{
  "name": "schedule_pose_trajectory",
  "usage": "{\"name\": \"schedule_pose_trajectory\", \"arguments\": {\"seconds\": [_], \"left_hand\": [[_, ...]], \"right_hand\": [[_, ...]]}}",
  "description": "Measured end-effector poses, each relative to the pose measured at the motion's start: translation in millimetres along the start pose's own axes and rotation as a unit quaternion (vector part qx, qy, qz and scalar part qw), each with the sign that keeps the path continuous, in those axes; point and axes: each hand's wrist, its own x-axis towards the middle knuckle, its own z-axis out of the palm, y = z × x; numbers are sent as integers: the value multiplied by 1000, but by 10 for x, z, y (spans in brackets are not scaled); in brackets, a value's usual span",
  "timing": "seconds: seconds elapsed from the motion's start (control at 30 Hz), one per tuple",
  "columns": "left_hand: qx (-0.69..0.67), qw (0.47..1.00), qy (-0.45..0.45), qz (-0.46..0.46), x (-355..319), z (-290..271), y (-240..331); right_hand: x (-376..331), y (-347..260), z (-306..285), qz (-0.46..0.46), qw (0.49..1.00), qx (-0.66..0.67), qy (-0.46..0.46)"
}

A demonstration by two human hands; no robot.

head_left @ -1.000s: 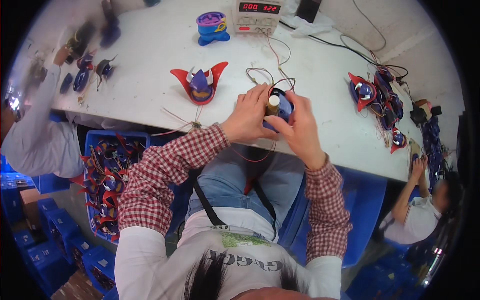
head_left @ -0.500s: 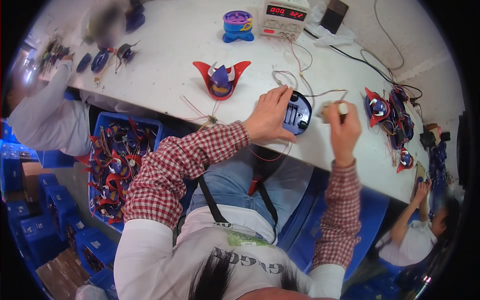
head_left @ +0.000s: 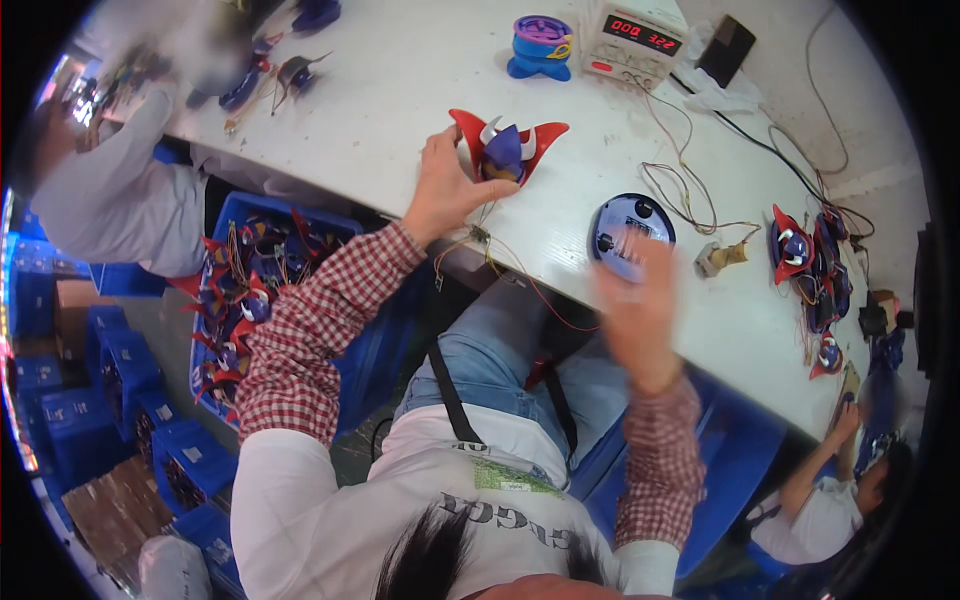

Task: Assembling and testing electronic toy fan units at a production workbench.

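My left hand (head_left: 448,190) closes round the near left side of a small toy head (head_left: 505,150), purple with white horns and a flared red collar. Thin wires (head_left: 480,234) trail below it over the table's near edge. Blurred by motion, my right hand (head_left: 642,290) is over the near part of an oval dark-blue toy base (head_left: 632,222); its fingers cannot be made out. The base lies with its lighter, recessed side up. To its right rests a small tan piece (head_left: 722,257) joined to thin leads.
A power supply (head_left: 632,45) and a blue-purple round container (head_left: 541,47) stand at the back. More toy parts (head_left: 815,260) are piled on the right. A blue crate (head_left: 345,228) holding toy heads stands at left. Co-workers sit at far left and lower right.
My left hand has left the blue base and moved left onto the toy head. My right hand has put down the tan piece and moved left to the base. The view has shifted.
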Motion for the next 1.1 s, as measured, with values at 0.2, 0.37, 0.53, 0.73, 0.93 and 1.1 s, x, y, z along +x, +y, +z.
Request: {"name": "schedule_pose_trajectory", "arguments": {"seconds": [0.2,0.37,0.53,0.73,0.93,1.1], "left_hand": [[-26,997,-62,-42,116,215,222],[-194,967,-78,-144,148,75,310],[-479,834,-220,-164,167,-94,524],[-443,825,-338,-95,134,294,860],[-146,951,-271,23,-65,917,952],[-102,971,-204,76,-93,1025,754]], "right_hand": [[168,-458,1113,112,985,-5,-133],[154,-377,1028,141,977,139,-83],[250,-145,194,269,932,230,-80],[272,416,-109,360,892,272,-14],[-130,870,96,226,971,-63,39],[66,732,75,279,960,31,14]]}}
